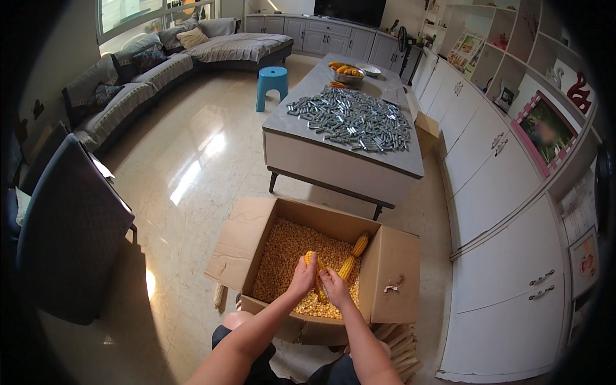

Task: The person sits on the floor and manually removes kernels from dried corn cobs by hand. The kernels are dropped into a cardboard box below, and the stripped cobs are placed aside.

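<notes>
Over an open cardboard box [240,240], my left hand [304,276] is closed around a yellow corn cob [308,257]. My right hand [335,287] presses its fingers against the same cob from the right. Between the two hands the cob's lower part shows in part, and my fingers cover the rest. Loose corn kernels [282,247] fill the bottom of the box, brighter yellow just below my hands. Against the box's right inner side lie two more corn cobs, one cob [361,243] in the corner and another cob [347,268] nearer my right hand.
Beyond the box stands a grey-topped table [289,131] with many small silvery cylinders [359,119] and a metal bowl of corn [346,72]. Stripped cobs [401,350] lie right of my legs. A blue stool [272,83], a dark chair [70,231] and white cabinets [500,301] stand around.
</notes>
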`<state>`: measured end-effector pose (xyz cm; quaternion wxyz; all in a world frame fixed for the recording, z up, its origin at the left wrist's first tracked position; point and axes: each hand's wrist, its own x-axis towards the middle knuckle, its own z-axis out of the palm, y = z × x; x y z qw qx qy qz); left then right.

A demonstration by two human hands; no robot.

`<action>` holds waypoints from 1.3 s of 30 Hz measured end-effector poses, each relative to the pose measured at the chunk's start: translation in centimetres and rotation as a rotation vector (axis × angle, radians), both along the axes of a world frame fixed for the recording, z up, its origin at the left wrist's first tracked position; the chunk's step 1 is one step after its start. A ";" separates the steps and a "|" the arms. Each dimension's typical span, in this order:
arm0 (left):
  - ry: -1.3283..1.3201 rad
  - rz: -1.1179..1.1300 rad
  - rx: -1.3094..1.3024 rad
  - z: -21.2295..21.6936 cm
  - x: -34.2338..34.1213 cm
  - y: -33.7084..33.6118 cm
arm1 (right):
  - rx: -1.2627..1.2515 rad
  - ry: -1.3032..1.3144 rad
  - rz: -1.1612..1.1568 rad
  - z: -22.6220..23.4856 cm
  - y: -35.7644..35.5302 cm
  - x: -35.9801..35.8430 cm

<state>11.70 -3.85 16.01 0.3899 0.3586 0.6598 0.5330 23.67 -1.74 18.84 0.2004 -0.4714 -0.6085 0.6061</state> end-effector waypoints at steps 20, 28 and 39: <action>-0.181 0.008 0.019 -2.8 -0.2 0.4 | 0.129 0.099 0.069 -1.9 0.4 0.5; 0.087 -0.017 0.120 -0.4 0.7 0.0 | 0.128 0.019 0.008 -3.1 0.7 0.8; -0.110 -0.013 0.091 -1.2 0.4 0.1 | 0.065 0.146 0.027 -3.1 0.6 1.3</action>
